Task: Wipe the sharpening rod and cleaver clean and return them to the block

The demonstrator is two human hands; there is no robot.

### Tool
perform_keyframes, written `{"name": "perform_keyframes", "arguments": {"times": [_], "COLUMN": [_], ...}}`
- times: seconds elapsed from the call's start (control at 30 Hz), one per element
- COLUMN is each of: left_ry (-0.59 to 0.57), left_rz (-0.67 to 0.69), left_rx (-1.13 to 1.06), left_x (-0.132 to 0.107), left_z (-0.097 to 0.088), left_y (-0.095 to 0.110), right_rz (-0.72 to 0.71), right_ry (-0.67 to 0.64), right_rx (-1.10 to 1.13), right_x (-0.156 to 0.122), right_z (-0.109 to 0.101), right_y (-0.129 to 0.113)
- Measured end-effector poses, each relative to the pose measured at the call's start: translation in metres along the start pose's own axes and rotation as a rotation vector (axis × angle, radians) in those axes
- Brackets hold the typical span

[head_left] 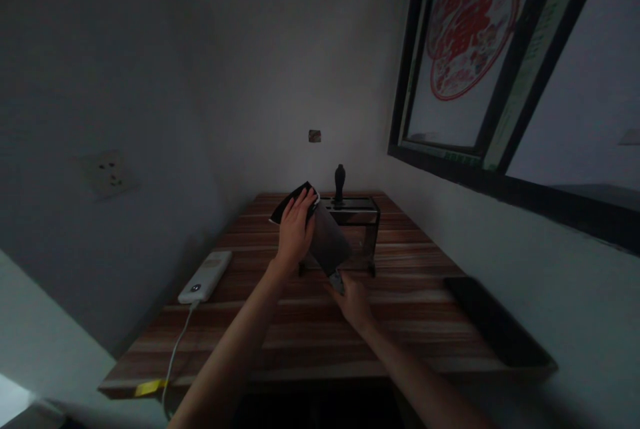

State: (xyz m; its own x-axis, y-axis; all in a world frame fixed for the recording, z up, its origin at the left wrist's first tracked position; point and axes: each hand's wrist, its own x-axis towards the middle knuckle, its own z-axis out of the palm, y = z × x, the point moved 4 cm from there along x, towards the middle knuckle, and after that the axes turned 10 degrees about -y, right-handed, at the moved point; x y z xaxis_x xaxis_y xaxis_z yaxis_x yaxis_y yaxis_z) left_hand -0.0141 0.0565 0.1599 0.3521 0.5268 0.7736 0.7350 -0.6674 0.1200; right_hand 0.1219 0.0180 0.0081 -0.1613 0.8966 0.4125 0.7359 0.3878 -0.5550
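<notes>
A cleaver with a broad grey blade is held tilted above the table, its handle toward me. My right hand is closed around that handle. At the blade's far end, my left hand presses a black cloth-like piece with a pale edge against the metal. The fingers lie over this piece, and its far side is hidden. Just behind the blade stands a knife block with a dark frame and see-through front. One black-handled tool sticks upright from its top; the part inside is not clear.
The striped wooden table meets walls at the back and right. A white power strip with a cable lies on the left. At the right edge rests a dark flat object. Yellow tape marks the front left edge.
</notes>
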Motion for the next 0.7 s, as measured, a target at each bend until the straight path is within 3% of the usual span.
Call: {"name": "perform_keyframes", "arguments": {"times": [0.37, 0.7], "left_ry": [-0.017, -0.247], "left_rz": [0.041, 0.171], "left_rx": [0.024, 0.063], "left_x": [-0.002, -0.031], "left_z": [-0.011, 0.024], "left_y": [0.002, 0.032], "right_rz": [-0.016, -0.019], "right_ry": [-0.006, 0.006], "right_rx": [0.025, 0.093], "right_x": [-0.002, 0.0], "right_z": [-0.001, 0.0], "right_y": [-0.003, 0.0]}}
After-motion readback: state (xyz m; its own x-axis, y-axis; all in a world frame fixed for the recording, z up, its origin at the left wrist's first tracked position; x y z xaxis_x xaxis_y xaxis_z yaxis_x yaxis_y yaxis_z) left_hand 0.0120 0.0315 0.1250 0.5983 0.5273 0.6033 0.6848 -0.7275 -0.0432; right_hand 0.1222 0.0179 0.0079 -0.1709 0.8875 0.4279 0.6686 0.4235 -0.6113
